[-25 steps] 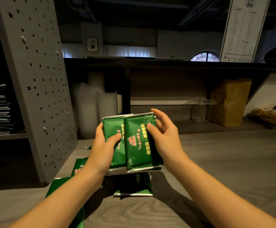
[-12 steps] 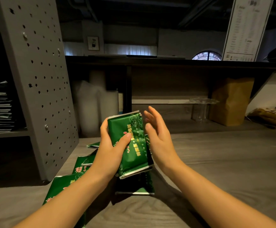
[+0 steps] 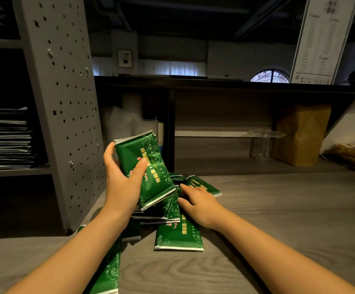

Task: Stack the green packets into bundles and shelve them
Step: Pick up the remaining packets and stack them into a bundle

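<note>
on a grey counter [image 3: 278,230] beside a perforated shelf panel [image 3: 66,102], gripped a bundle [image 3: 144,164] of green packets in the left hand [image 3: 123,185], thumb across the printed front, fingers curled behind, bundle tilted and lifted clear of the surface. reached with the right hand [image 3: 197,202] down onto the loose packets [image 3: 178,234] heaped just below the bundle, fingers spread and nearly straight on top of them, with nothing taken up yet.

seemed at this step to call for one packet only: pinched by a sealed end, slid free of its overlapping neighbours, then laid on the bundle with print facing the same way and edges matched. looked wise to hold the left grip firm, for fear of glossy wrappers sliding and fanning out. appeared far from done, with several packets scattered, a stray packet [image 3: 108,270] lying under the left forearm, and none of these shelved.

set against half a second before: had both hands at the bundle then, right palm flat against its side as if squaring it; since dropped away to the heap. set against a second before: showed two packets fanned side by side between both hands; since closed into one squared bundle in the left alone. took in more of the heap than before.
</note>
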`<action>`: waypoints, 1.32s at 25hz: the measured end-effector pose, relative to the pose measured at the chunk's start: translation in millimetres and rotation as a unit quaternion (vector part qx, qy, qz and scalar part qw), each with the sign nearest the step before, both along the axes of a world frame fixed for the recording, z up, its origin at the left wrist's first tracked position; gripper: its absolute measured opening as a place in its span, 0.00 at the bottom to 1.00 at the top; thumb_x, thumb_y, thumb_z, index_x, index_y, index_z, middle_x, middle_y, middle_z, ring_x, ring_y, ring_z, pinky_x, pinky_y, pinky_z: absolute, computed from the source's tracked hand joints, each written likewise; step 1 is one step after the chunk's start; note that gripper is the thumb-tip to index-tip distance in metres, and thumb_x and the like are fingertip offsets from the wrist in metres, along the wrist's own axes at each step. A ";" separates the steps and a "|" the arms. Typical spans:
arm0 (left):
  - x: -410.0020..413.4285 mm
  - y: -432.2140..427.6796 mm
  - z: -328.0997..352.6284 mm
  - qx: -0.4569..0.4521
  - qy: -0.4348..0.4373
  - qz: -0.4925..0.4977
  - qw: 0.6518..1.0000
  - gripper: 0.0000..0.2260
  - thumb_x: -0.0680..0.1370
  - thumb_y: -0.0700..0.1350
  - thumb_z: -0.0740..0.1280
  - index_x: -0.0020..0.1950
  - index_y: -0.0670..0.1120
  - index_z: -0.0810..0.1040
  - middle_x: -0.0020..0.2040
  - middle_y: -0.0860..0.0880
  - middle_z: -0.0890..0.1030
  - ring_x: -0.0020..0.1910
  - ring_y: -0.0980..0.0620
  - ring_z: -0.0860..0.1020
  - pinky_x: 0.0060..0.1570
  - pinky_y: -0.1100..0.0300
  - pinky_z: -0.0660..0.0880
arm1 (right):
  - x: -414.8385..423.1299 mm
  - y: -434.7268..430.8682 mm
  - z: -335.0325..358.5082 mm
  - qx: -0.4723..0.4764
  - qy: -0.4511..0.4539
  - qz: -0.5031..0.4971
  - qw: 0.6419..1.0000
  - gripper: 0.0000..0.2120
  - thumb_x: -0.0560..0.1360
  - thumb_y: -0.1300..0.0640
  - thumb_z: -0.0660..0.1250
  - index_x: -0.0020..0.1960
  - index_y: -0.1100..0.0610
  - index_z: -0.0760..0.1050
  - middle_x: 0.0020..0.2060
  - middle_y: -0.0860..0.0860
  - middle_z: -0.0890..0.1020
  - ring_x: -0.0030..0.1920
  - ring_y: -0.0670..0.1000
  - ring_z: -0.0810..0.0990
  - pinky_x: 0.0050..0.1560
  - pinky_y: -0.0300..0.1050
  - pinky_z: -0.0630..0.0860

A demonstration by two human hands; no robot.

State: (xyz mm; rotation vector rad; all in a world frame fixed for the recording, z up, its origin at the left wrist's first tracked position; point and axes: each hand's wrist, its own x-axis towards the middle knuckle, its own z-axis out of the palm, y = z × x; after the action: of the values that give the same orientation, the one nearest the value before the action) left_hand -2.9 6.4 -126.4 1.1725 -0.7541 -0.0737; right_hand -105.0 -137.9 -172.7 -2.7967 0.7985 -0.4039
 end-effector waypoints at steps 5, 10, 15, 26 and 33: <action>2.1 0.6 0.3 0.002 0.012 -0.005 1.000 0.26 0.77 0.42 0.66 0.71 0.53 0.59 0.55 0.54 0.73 0.48 0.60 0.75 0.40 0.66 0.72 | -13.7 3.7 12.8 -0.052 -0.011 -0.046 0.998 0.20 0.79 0.48 0.57 0.70 0.51 0.67 0.62 0.52 0.78 0.64 0.57 0.72 0.59 0.51 0.69; 1.7 -0.6 -0.8 0.000 0.015 -0.018 1.000 0.25 0.77 0.41 0.66 0.70 0.53 0.59 0.52 0.56 0.73 0.48 0.59 0.76 0.40 0.65 0.73 | -26.3 7.1 31.2 -0.131 0.039 -0.129 0.982 0.16 0.78 0.45 0.58 0.57 0.54 0.75 0.54 0.55 0.80 0.56 0.59 0.77 0.50 0.48 0.68; 2.2 -2.0 -3.0 0.003 0.017 -0.028 0.999 0.25 0.77 0.41 0.66 0.70 0.54 0.60 0.53 0.55 0.74 0.50 0.56 0.77 0.40 0.64 0.74 | -38.2 -0.9 29.5 -0.035 0.096 -0.160 0.982 0.24 0.78 0.36 0.53 0.55 0.56 0.73 0.58 0.56 0.77 0.60 0.59 0.74 0.53 0.51 0.69; -1.7 -1.8 -3.4 0.015 0.025 -0.049 0.998 0.21 0.78 0.40 0.64 0.64 0.57 0.60 0.52 0.55 0.74 0.47 0.59 0.77 0.30 0.74 0.73 | -44.9 -5.1 37.8 0.180 -0.013 -0.092 0.979 0.41 0.72 0.53 0.72 0.76 0.55 0.52 0.70 0.56 0.68 0.67 0.56 0.70 0.65 0.46 0.68; -2.8 -3.9 -3.1 0.058 0.040 -0.087 0.994 0.22 0.78 0.40 0.64 0.69 0.52 0.62 0.53 0.53 0.77 0.46 0.58 0.78 0.30 0.72 0.74 | -47.4 -6.3 54.1 0.119 -0.330 -0.069 0.934 0.24 0.75 0.66 0.64 0.68 0.53 0.63 0.56 0.52 0.74 0.59 0.52 0.74 0.59 0.48 0.72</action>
State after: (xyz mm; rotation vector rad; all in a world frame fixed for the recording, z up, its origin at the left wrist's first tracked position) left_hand -5.7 2.5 -129.5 1.2041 -0.7877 -0.3104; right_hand -152.4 -144.2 -118.7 -2.1605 0.8036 -1.1086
